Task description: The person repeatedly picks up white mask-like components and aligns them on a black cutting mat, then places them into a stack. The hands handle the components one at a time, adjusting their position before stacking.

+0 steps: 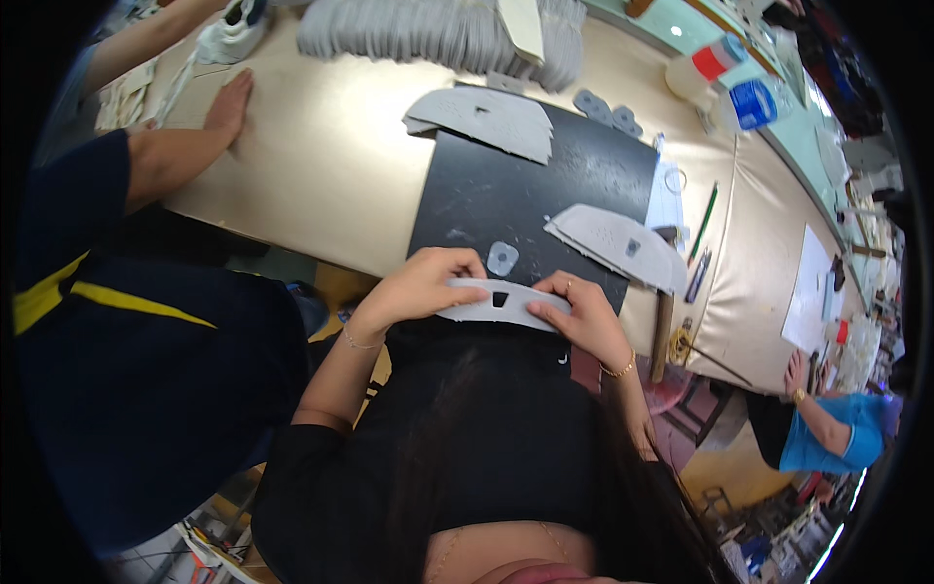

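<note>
While its long axis runs left-right, a curved grey sheet (522, 298) is pinched at opposite ends by the bare left hand (426, 279) and right hand (588, 317), near the flat black mat (486, 195).

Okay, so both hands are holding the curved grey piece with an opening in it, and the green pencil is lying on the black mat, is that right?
Not quite: the head view shows the green pencil on the gold-coloured tabletop, right of the black mat. The left hand and right hand do hold the curved grey piece with an opening.
</note>
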`<state>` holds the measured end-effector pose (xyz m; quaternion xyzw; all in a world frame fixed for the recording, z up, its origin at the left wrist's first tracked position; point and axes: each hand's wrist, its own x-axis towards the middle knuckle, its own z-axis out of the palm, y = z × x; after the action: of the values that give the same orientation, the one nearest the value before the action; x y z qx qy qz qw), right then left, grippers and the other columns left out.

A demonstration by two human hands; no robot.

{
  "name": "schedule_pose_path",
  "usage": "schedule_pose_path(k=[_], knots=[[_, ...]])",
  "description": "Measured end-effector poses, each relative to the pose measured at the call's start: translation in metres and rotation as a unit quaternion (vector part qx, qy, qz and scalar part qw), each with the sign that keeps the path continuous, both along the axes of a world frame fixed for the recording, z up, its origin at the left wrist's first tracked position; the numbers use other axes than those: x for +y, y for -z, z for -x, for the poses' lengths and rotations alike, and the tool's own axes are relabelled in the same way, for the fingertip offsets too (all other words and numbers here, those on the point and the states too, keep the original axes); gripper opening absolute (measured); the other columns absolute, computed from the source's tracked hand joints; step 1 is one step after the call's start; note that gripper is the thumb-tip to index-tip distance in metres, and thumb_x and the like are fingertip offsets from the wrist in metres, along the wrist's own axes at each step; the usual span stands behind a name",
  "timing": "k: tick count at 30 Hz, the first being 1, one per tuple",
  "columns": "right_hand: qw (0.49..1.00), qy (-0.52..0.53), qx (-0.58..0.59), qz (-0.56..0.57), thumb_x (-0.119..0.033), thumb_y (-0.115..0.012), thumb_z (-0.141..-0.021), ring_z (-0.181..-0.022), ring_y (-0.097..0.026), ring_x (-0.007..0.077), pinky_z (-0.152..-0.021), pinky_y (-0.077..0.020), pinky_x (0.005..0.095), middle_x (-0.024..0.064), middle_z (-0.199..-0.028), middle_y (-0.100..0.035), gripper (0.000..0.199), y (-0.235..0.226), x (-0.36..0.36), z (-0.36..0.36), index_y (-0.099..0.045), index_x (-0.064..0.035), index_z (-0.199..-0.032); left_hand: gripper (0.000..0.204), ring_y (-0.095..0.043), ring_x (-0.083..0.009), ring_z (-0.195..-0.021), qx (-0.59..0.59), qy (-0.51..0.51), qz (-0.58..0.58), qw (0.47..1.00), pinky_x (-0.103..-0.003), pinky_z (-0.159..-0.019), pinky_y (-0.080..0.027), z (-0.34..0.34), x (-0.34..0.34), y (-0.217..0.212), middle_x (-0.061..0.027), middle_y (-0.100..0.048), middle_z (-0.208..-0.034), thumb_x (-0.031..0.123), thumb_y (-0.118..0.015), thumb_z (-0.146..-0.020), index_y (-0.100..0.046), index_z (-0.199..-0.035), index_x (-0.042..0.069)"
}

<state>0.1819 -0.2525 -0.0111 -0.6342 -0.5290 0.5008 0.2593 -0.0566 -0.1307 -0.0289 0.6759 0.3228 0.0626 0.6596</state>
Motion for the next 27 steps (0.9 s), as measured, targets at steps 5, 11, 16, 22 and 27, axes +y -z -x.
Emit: schedule_pose_path(k=[5,11,16,22,27], knots=[[0.997,0.050,0.020,-0.063,-0.018,-0.074,-0.088,-0.095,-0.069,0.0281,-0.083,-0.0527,0.0356,0.0123,-0.112,-0.070,0.021,0.016,-0.008,0.004,-0.071,-0.0002,-0.097,0.018,-0.057,-0.0029,-0.066,0.043,-0.073,0.069,0.994,-0.019,-0.059,-0.044,0.006,-0.014,0.004,-0.0091,-0.066,-0.116,0.012,-0.080,-0.085,-0.068,-0.090,0.000],[0.997,0.060,0.043,-0.016,-0.013,-0.074,-0.089,-0.109,-0.066,0.0213,-0.089,-0.0518,0.0320,0.0122,-0.131,-0.067,0.017,0.012,-0.001,0.005,-0.069,0.0003,-0.098,0.016,-0.058,-0.0017,-0.064,0.029,-0.071,0.089,0.993,-0.018,-0.060,-0.044,0.005,-0.014,-0.009,-0.0150,-0.053,-0.144,0.010,-0.078,-0.086,-0.065,-0.086,0.000],[0.997,0.039,0.057,-0.020,-0.014,-0.073,-0.089,-0.109,-0.067,0.0220,-0.089,-0.0518,0.0322,0.0133,-0.134,-0.065,0.018,0.015,0.006,0.007,-0.069,0.0004,-0.098,0.016,-0.061,-0.0031,-0.067,0.012,-0.073,0.107,0.992,-0.018,-0.061,-0.046,0.007,-0.019,-0.007,-0.0177,-0.053,-0.144,0.009,-0.077,-0.087,-0.063,-0.086,0.000],[0.998,0.034,0.033,-0.043,-0.016,-0.072,-0.089,-0.111,-0.067,0.0316,-0.090,-0.0531,0.0368,0.0141,-0.132,-0.066,0.018,0.014,0.010,0.007,-0.069,-0.0008,-0.098,0.016,-0.062,-0.0041,-0.068,0.019,-0.074,0.119,0.990,-0.018,-0.062,-0.047,0.005,-0.017,-0.009,-0.0190,-0.053,-0.145,0.009,-0.076,-0.087,-0.063,-0.086,0.000],[0.998,0.047,0.031,-0.039,-0.015,-0.072,-0.089,-0.112,-0.067,0.0311,-0.095,-0.0512,0.0375,0.0134,-0.129,-0.067,0.017,0.011,0.008,0.003,-0.069,-0.0003,-0.098,0.018,-0.061,-0.0042,-0.061,0.013,-0.094,0.110,0.989,-0.020,-0.057,-0.045,0.004,-0.021,-0.009,-0.0179,-0.055,-0.143,0.013,-0.075,-0.088,-0.063,-0.084,0.000]])
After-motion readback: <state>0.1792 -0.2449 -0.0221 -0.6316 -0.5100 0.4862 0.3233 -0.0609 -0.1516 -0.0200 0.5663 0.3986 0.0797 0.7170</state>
